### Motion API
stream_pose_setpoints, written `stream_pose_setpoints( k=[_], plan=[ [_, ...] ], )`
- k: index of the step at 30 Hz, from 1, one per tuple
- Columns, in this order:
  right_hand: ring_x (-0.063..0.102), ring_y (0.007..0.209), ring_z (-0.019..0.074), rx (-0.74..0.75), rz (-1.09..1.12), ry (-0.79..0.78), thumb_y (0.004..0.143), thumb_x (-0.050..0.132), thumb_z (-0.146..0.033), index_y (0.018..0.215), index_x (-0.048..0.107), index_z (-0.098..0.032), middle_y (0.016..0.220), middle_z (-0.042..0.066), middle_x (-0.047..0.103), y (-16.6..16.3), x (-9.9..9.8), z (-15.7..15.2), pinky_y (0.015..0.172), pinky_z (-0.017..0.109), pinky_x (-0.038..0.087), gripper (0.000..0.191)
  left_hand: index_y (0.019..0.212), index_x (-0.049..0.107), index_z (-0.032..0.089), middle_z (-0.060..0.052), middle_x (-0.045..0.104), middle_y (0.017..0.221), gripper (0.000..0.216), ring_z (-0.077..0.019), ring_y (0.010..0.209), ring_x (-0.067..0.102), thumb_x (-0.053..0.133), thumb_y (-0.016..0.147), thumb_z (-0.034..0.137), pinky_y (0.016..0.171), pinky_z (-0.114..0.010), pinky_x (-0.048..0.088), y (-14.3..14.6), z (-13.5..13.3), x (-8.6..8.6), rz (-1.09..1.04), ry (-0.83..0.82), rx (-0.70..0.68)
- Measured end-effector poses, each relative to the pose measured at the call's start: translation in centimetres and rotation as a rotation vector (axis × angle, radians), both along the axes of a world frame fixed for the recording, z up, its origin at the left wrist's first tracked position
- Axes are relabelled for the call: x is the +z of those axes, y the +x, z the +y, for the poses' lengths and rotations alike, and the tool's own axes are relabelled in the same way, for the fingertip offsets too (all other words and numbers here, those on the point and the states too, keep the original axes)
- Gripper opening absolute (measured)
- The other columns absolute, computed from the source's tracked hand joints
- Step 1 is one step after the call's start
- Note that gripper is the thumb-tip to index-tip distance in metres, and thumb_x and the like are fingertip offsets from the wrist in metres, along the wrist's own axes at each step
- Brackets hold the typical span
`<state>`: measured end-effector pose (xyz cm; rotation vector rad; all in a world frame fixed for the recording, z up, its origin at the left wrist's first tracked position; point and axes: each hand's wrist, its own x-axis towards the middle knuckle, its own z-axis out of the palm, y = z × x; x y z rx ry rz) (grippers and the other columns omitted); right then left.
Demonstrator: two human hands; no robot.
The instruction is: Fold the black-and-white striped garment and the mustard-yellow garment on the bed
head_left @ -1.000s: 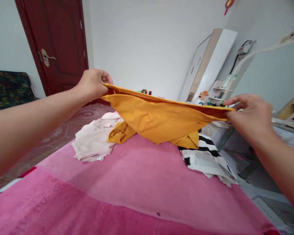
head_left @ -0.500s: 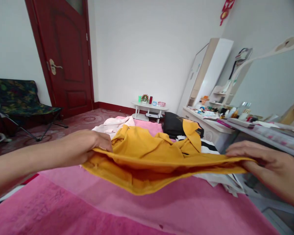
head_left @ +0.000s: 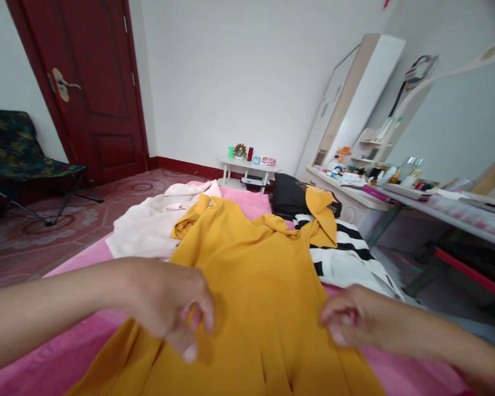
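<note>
A mustard-yellow garment lies spread on the pink bed cover, its sleeves bunched at the far end. My left hand hovers just above its left side with fingers loosely curled and apart, holding nothing. My right hand is over the garment's right edge. Its fingers are bunched together and slightly blurred, and nothing shows in them.
A pale pink garment lies at the far left of the bed, with a black-and-white striped one and a black one at the far right. A cluttered dressing table stands to the right. Behind are a folding chair, a red door and a small white table.
Both hands held the yellow garment stretched up in the air, then brought it down and toward me. It now lies flat on the bed, and both hands have let go.
</note>
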<state>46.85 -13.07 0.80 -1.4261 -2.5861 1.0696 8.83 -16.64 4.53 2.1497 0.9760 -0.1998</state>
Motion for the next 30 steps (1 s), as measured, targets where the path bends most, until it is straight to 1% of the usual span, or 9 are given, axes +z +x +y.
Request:
stream_pose_setpoints(
  k=[2, 5, 8, 11, 14, 18, 22, 26, 30],
  plan=[
    [0.058, 0.066, 0.0138, -0.048, 0.079, 0.139, 0.076, 0.059, -0.032, 0.084, 0.071, -0.019, 0.076, 0.003, 0.069, -3.2, 0.4, 4.1, 0.059, 0.022, 0.041, 0.02, 0.107, 0.07, 0.022, -0.003, 0.073, 0.09, 0.032, -0.0158, 0.072, 0.063, 0.066, 0.076, 0.033, 0.062, -0.021, 0.045, 2.9, 3.4, -0.8, -0.113, 0.178, -0.013],
    [0.06, 0.068, 0.0152, -0.162, 0.251, 0.328, 0.074, 0.057, -0.025, 0.079, 0.069, -0.015, 0.075, 0.004, 0.069, -7.2, -1.5, 9.7, 0.065, 0.025, 0.044, 0.017, 0.099, 0.072, 0.022, -0.003, 0.073, 0.094, 0.025, -0.0159, 0.079, 0.064, 0.06, 0.077, 0.021, 0.069, -0.021, 0.044, 6.6, 8.6, -4.5, -0.218, 0.484, 0.061],
    [0.062, 0.065, 0.015, -0.173, 0.419, 0.222, 0.073, 0.051, -0.019, 0.079, 0.066, -0.014, 0.07, 0.004, 0.067, -9.6, -4.2, 14.1, 0.065, 0.027, 0.048, 0.017, 0.087, 0.072, 0.019, -0.001, 0.072, 0.081, 0.022, -0.0145, 0.07, 0.062, 0.053, 0.077, 0.017, 0.061, -0.02, 0.041, 9.1, 12.6, -8.4, -0.315, 0.542, 0.233],
    [0.065, 0.08, 0.0162, -0.165, 0.465, 0.204, 0.072, 0.052, -0.015, 0.1, 0.064, -0.015, 0.097, 0.007, 0.069, -9.8, -6.1, 17.8, 0.075, 0.029, 0.05, 0.031, 0.081, 0.071, 0.017, 0.0, 0.069, 0.071, 0.022, -0.0132, 0.062, 0.06, 0.049, 0.079, 0.02, 0.054, -0.02, 0.038, 9.2, 14.7, -10.4, -0.412, 0.508, 0.363],
    [0.059, 0.106, 0.0195, -0.417, 0.277, 0.455, 0.074, 0.056, -0.015, 0.122, 0.054, -0.016, 0.123, 0.01, 0.06, -8.5, -6.8, 21.3, 0.091, 0.031, 0.045, 0.049, 0.083, 0.07, 0.016, 0.0, 0.069, 0.072, 0.022, -0.0138, 0.063, 0.06, 0.05, 0.081, 0.024, 0.055, -0.021, 0.04, 7.3, 16.2, -10.7, -0.449, 0.526, 0.45],
    [0.058, 0.108, 0.0264, -0.729, 0.004, 0.559, 0.079, 0.056, -0.021, 0.124, 0.05, -0.011, 0.117, 0.015, 0.062, -7.3, -6.9, 24.9, 0.092, 0.035, 0.043, 0.047, 0.092, 0.069, 0.017, -0.003, 0.071, 0.091, 0.021, -0.0156, 0.078, 0.064, 0.053, 0.079, 0.022, 0.07, -0.022, 0.046, 3.7, 19.6, -10.6, -0.458, 0.637, 0.637],
    [0.06, 0.105, 0.0258, -0.759, -0.074, 0.693, 0.086, 0.049, -0.032, 0.131, 0.042, -0.014, 0.114, 0.014, 0.063, -8.5, -7.4, 26.0, 0.086, 0.034, 0.044, 0.048, 0.109, 0.063, 0.015, -0.006, 0.07, 0.096, 0.031, -0.0168, 0.082, 0.064, 0.052, 0.081, 0.02, 0.075, -0.024, 0.047, 1.4, 23.4, -11.1, -0.317, 0.691, 0.785],
    [0.062, 0.1, 0.028, -0.691, -0.257, 0.731, 0.084, 0.051, -0.049, 0.137, 0.034, -0.018, 0.108, 0.014, 0.066, -9.6, -8.1, 26.1, 0.079, 0.035, 0.045, 0.064, 0.135, 0.041, 0.015, -0.011, 0.068, 0.102, 0.057, -0.0228, 0.092, 0.064, 0.055, 0.083, 0.033, 0.078, -0.029, 0.047, 1.3, 25.8, -11.4, -0.112, 0.697, 0.818],
    [0.063, 0.099, 0.0275, -0.649, -0.302, 0.664, 0.081, 0.055, -0.048, 0.121, 0.051, -0.022, 0.107, 0.012, 0.067, -9.0, -8.2, 27.3, 0.076, 0.033, 0.046, 0.048, 0.124, 0.051, 0.02, -0.012, 0.066, 0.111, 0.06, -0.0281, 0.102, 0.061, 0.068, 0.072, 0.046, 0.081, -0.033, 0.046, 2.9, 27.2, -11.0, 0.03, 0.663, 0.763]
  ],
)
